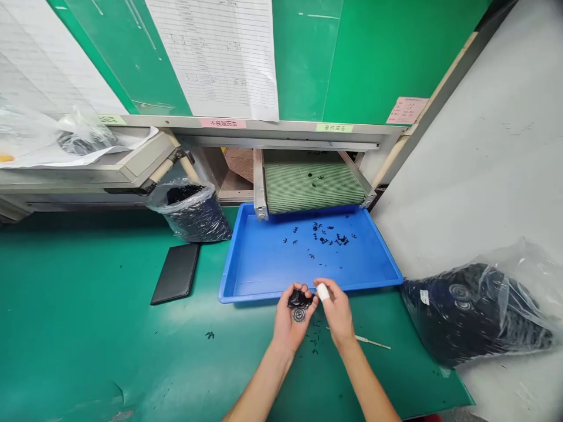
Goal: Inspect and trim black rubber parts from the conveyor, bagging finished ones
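My left hand [292, 322] is shut on a small stack of round black rubber discs [299, 300], and one disc with a ridged ring [299, 315] shows below the stack. My right hand [338, 310] is next to it, with a white wrapping on one digit [322, 291] that touches the stack's edge. I cannot tell if this hand grips a disc. Both hands are just in front of the near rim of a blue plastic tray [373, 258], which holds scattered small black scraps [328, 234]. A thin tool with a pale handle [373, 341] lies on the green mat to the right.
A green slatted conveyor belt [314, 186] ends above the tray. A clear bag of black parts [466, 310] lies to the right, and a smaller bag [191, 212] stands at back left. A black folder [176, 274] lies on the green mat [101, 305].
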The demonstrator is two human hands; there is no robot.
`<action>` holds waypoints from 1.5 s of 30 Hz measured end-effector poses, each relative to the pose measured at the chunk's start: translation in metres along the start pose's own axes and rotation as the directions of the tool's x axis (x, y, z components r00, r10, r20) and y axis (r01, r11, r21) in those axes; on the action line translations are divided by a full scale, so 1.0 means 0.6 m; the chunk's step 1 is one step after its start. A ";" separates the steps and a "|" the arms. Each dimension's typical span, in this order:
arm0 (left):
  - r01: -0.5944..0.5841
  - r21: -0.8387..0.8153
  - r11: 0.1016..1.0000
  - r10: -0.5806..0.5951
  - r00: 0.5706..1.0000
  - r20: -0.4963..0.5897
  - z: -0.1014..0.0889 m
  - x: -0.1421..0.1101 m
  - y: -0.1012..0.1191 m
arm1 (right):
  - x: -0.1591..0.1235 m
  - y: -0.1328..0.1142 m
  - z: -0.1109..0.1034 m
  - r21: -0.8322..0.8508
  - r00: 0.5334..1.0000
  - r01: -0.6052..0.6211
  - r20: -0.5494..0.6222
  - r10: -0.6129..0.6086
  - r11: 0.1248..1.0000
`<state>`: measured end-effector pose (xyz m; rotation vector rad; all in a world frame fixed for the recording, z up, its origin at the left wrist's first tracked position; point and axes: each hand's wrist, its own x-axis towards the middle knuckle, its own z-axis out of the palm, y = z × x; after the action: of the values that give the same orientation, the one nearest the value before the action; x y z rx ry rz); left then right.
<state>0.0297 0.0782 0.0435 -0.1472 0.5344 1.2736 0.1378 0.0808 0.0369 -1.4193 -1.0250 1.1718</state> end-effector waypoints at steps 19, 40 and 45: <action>-0.314 0.418 0.852 0.222 0.942 0.253 0.007 -0.043 -0.065 | -0.088 0.016 0.036 0.859 0.981 -0.093 -0.008 0.195 0.503; -0.529 0.649 0.547 0.382 0.847 0.369 0.041 -0.055 -0.022 | -0.102 0.018 0.024 0.936 0.955 -0.274 0.239 0.175 0.221; -0.547 0.837 -0.027 0.291 0.796 0.530 0.030 -0.071 0.008 | -0.099 0.024 0.021 0.921 0.940 -0.314 0.268 0.210 0.229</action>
<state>0.0223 0.0497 0.0795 1.4650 1.2424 1.2154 0.1155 0.0226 0.0309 -0.4843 0.0788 1.6879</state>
